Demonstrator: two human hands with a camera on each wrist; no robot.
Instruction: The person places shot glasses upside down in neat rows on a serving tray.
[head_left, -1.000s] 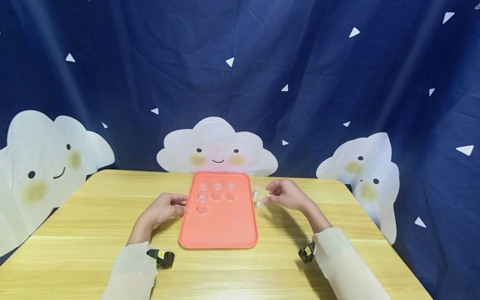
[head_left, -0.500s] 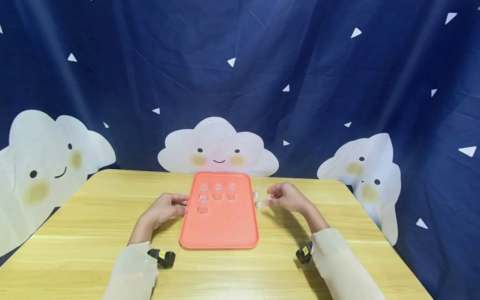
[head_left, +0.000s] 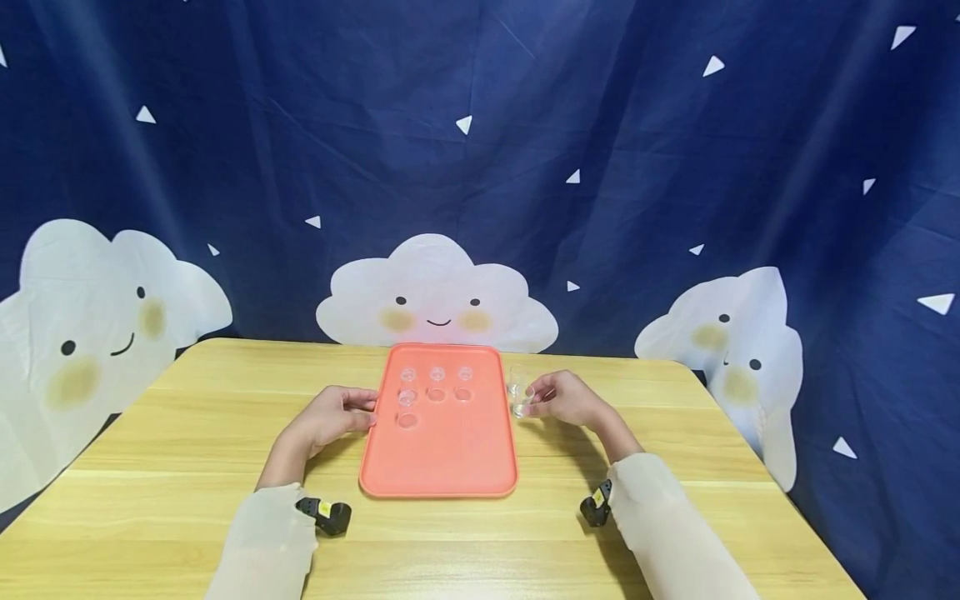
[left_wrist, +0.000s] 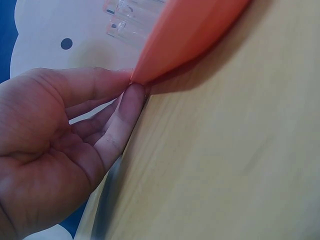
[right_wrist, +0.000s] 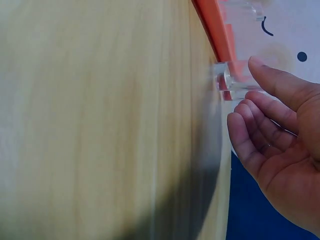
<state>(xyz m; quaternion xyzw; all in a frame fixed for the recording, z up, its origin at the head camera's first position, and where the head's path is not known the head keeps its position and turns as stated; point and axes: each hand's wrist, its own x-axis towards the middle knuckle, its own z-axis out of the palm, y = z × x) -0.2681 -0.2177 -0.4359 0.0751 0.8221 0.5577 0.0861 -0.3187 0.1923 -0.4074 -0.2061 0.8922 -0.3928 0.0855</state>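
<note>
A coral tray [head_left: 442, 458] lies on the wooden table, bearing several small clear cups [head_left: 437, 393]. My left hand [head_left: 322, 417] pinches its left rim between thumb and fingers; the left wrist view also shows this hand [left_wrist: 65, 130] at the tray edge [left_wrist: 185, 40]. Just right of the tray stand clear glasses [head_left: 518, 409], close together. My right hand [head_left: 566, 400] is beside the nearer glass. In the right wrist view the thumb and loosely bent fingers of that hand [right_wrist: 285, 130] lie about a glass [right_wrist: 232, 80]; firm contact cannot be made out.
The light wooden table [head_left: 187, 417] has a rounded far edge, close behind the tray. A dark blue curtain [head_left: 480, 167] with white clouds and triangles hangs behind it. Black cameras [head_left: 330, 517] are worn at both wrists.
My right hand drew slightly away from the nearer glass, then came down and left to it again. My left hand stays at the tray rim, and the cups have not moved.
</note>
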